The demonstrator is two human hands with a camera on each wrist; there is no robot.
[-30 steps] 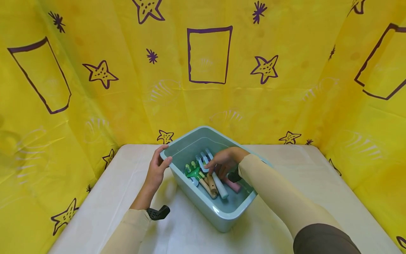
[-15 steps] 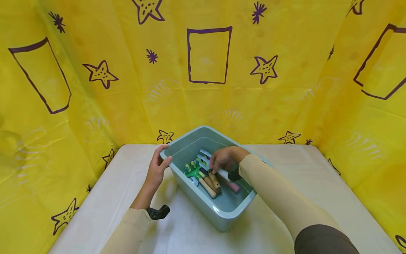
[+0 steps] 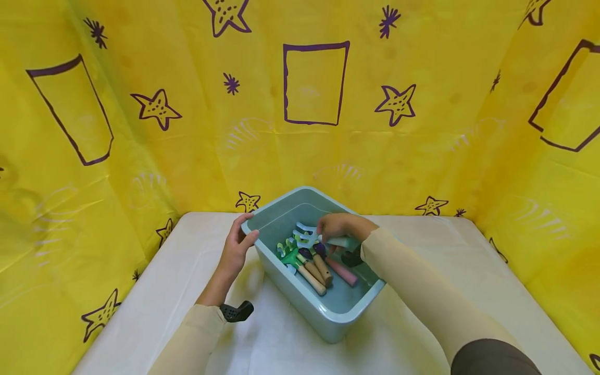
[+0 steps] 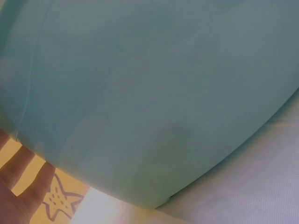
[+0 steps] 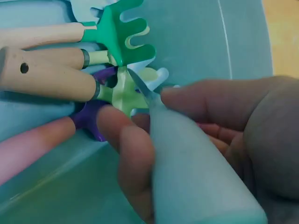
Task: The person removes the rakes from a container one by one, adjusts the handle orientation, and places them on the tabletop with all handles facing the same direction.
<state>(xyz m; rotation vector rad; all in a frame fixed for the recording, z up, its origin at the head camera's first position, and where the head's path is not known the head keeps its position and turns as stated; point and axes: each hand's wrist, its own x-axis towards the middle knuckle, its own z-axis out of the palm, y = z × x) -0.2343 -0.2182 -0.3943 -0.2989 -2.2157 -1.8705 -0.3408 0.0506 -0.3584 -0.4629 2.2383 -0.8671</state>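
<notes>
Inside a grey-blue plastic bin (image 3: 330, 329), my right hand (image 3: 346, 226) holds a small garden rake with a light blue head (image 3: 305, 237). Its pale teal handle (image 5: 191, 172) lies between thumb and fingers in the right wrist view. My left hand (image 3: 234, 250) grips the bin's left corner, thumb over the rim and fingers outside. Beneath the held rake lie other toy garden tools: a green rake (image 5: 117, 35), wooden handles (image 5: 51, 77) with light green parts, and a pink handle (image 3: 344, 273) with a purple head. Part of the held rake is hidden by my fingers.
The bin stands at an angle on a white-covered table (image 3: 403, 333). Yellow cloth walls (image 3: 262, 151) with purple drawings enclose the table at the back and both sides. Black wrist straps show on the left wrist (image 3: 236, 312) and near the right one.
My right hand has gripped the light blue rake and raised its handle off the pile, swinging the handle rightward. The left hand keeps its hold on the rim. The head view has shifted slightly.
</notes>
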